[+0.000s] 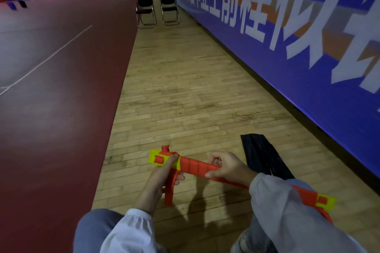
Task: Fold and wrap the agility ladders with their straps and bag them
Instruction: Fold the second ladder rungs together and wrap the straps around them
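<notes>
So the folded bundle of yellow plastic agility ladder rungs (193,165) is held low over the pale wooden plank floor (185,88), crosswise in front of the person's knees. Most of its length is wound in a flat orange webbing strap (169,193). Left hand (162,174) is at the yellow end, forefinger pressing the strap onto the rungs, other fingers curled round the loose tail hanging down. Right hand (228,165) has its fingers wrapped round the wound middle. A long black fabric bag (261,154) lies flat on the floor just past the right hand, near the blue printed banner wall (287,26). Two black folding chairs (157,6) stand well back.
</notes>
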